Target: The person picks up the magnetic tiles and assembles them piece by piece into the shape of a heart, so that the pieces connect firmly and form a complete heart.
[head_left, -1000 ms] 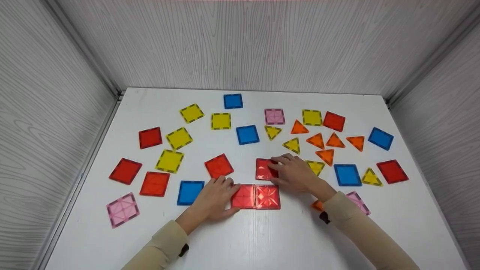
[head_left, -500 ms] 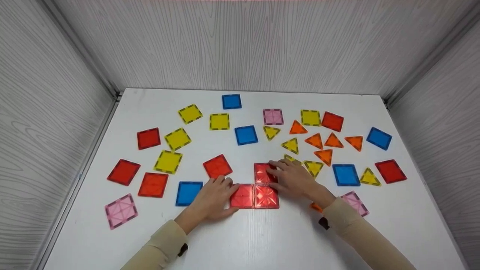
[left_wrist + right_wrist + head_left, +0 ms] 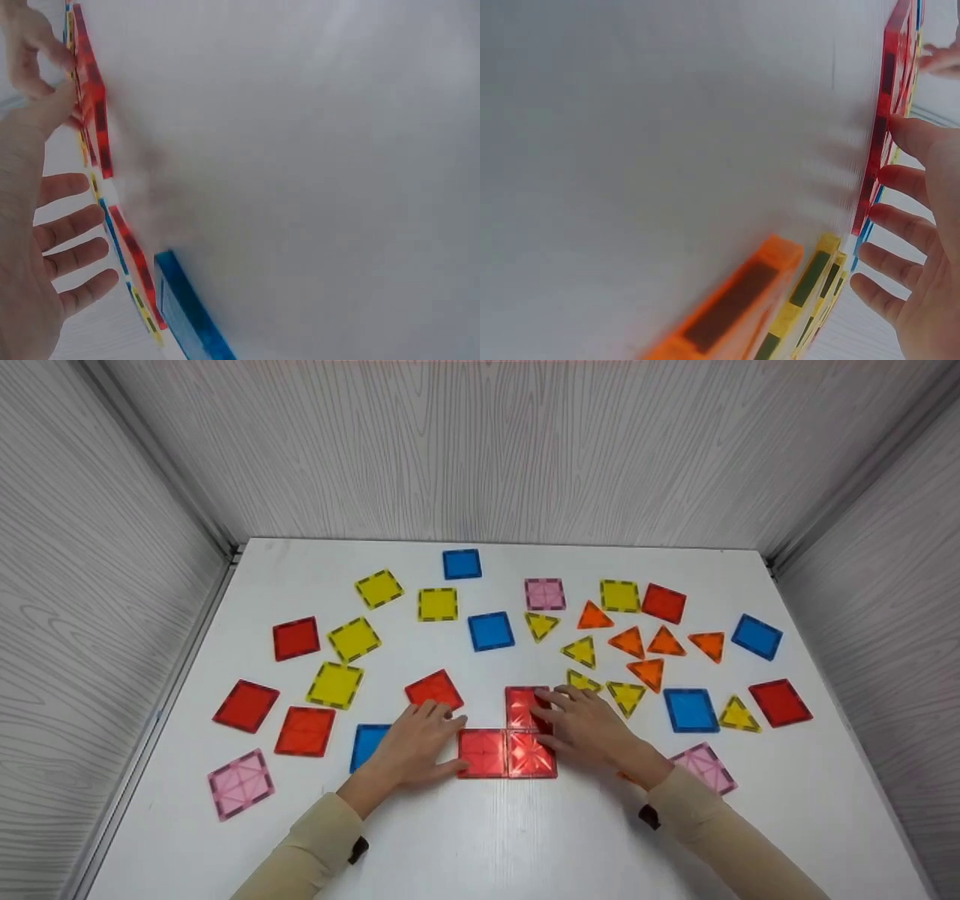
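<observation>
Three translucent red square magnetic tiles lie flat in an L: a lower left tile [image 3: 482, 753], a lower right tile [image 3: 531, 763] and an upper tile [image 3: 518, 706] above the latter. Their edges meet. My left hand [image 3: 412, 746] is just left of the L, fingers spread and holding nothing, its thumb near the lower left tile's edge. Part of a blue square tile [image 3: 365, 742] is hidden beneath that hand. My right hand [image 3: 589, 727] rests its fingertips on the right side of the upper and lower right tiles. In the right wrist view its fingers [image 3: 900, 225] look extended.
A loose red tile [image 3: 433, 688] lies beyond my left fingers. Yellow triangles [image 3: 625, 696] and orange triangles [image 3: 646, 673] are scattered to the right. More square tiles, such as a yellow one [image 3: 335, 685] and a pink one [image 3: 241, 784], lie left. Grey panels [image 3: 480, 450] surround the white table.
My right hand has drawn the upper red tile down against the lower right one. My left hand has lifted off the lower left tile and shifted slightly left.
</observation>
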### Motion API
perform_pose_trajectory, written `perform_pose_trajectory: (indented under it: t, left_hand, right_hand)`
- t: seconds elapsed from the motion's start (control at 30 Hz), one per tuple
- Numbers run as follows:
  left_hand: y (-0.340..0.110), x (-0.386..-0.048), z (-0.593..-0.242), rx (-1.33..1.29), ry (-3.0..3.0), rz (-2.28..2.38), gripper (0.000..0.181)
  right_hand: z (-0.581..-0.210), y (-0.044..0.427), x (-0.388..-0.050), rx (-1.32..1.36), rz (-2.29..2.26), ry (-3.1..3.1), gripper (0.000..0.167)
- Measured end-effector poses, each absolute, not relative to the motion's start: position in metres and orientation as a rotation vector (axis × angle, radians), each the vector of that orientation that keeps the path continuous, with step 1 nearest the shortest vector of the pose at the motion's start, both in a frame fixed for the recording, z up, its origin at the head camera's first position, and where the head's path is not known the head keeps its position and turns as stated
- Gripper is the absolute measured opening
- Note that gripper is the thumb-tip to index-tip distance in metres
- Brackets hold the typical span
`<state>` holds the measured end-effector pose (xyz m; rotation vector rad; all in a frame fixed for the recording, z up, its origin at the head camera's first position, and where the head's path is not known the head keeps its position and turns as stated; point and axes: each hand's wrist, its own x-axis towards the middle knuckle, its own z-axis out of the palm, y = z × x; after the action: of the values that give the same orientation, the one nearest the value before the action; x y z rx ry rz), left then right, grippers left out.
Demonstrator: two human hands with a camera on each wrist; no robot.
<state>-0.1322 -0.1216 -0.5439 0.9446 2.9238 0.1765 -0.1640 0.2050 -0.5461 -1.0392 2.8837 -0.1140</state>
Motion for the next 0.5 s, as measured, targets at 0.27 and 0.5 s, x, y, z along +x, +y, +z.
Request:
perform_pose_trajectory:
  t: [0.27, 0.5]
  left_hand:
    - [-0.141, -0.165, -0.535, 0.662, 2.983, 0.080, 0.072]
    - [-0.146, -0.179, -0.540, 0.514, 2.914, 0.114, 0.071]
  right_hand:
    - [-0.548, 0.211, -0.148, -1.047, -0.013, 2.905, 0.061]
    - [-0.552, 0.211, -0.145, -1.022, -0.026, 2.910, 0.062]
